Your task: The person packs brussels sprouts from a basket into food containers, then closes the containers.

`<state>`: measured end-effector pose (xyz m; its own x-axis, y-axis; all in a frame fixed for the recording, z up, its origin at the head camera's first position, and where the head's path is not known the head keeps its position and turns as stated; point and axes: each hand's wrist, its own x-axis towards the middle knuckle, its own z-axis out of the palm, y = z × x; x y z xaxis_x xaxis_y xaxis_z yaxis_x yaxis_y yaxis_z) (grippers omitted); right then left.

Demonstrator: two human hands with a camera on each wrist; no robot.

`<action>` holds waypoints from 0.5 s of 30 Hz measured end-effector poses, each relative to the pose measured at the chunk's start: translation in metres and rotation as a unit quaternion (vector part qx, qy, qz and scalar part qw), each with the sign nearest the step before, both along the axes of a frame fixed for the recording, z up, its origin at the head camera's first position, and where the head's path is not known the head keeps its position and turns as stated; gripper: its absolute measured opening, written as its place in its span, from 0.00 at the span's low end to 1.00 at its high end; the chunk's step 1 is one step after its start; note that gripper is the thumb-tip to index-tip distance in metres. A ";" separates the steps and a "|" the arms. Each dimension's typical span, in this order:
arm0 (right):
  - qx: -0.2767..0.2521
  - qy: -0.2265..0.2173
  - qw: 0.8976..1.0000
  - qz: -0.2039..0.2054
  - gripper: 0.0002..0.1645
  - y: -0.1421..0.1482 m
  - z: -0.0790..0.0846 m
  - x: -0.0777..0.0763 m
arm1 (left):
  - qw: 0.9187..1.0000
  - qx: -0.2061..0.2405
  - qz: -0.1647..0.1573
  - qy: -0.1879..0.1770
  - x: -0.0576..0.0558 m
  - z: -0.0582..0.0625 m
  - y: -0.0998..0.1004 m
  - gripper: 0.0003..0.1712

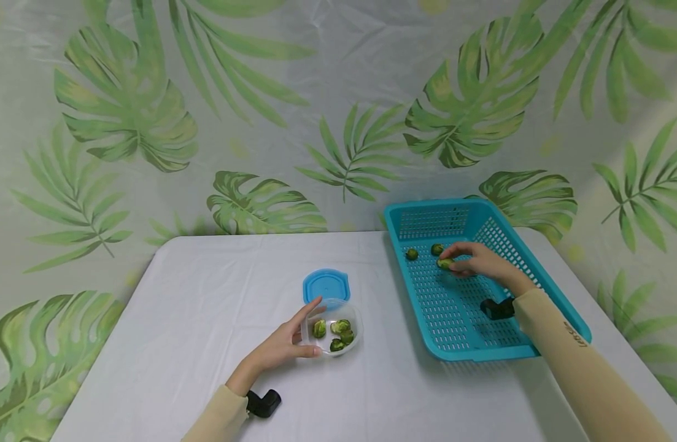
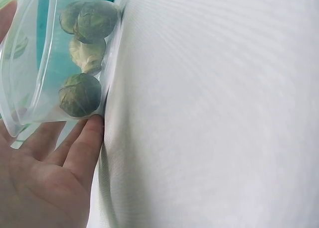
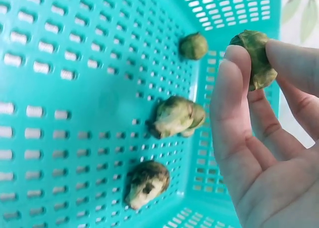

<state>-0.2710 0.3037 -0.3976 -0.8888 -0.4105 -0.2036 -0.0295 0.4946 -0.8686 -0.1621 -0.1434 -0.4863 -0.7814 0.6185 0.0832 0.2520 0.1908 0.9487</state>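
Note:
My right hand (image 1: 471,260) is over the teal basket (image 1: 445,319) and pinches a Brussels sprout (image 3: 259,58) between thumb and fingertip. Below it, in the right wrist view, other sprouts lie on the slotted basket floor: one greenish (image 3: 194,46), one pale-ended (image 3: 177,117) and one browned (image 3: 148,184). On the left, my left hand (image 1: 283,341) holds a clear plastic container (image 2: 50,83), thumb on the near side and fingers on the far side. Several sprouts, including this one (image 1: 319,328), sit inside the container, which stands upright on the table.
A blue lid (image 1: 326,285) lies just behind the container. White cloth (image 1: 216,294) covers the table, and the basket takes up its right side. Behind the table hangs a leaf-patterned curtain (image 1: 355,141).

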 end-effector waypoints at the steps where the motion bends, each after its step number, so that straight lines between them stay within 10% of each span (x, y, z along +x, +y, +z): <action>1: -0.005 -0.002 1.000 0.001 0.21 -0.001 0.001 0.000 | 1.000 0.001 -0.001 0.000 0.000 0.000 0.000 0.53; 15: -0.032 0.022 0.998 0.040 0.20 -0.018 0.014 0.008 | 1.000 0.000 0.000 0.001 0.001 0.001 0.000 0.53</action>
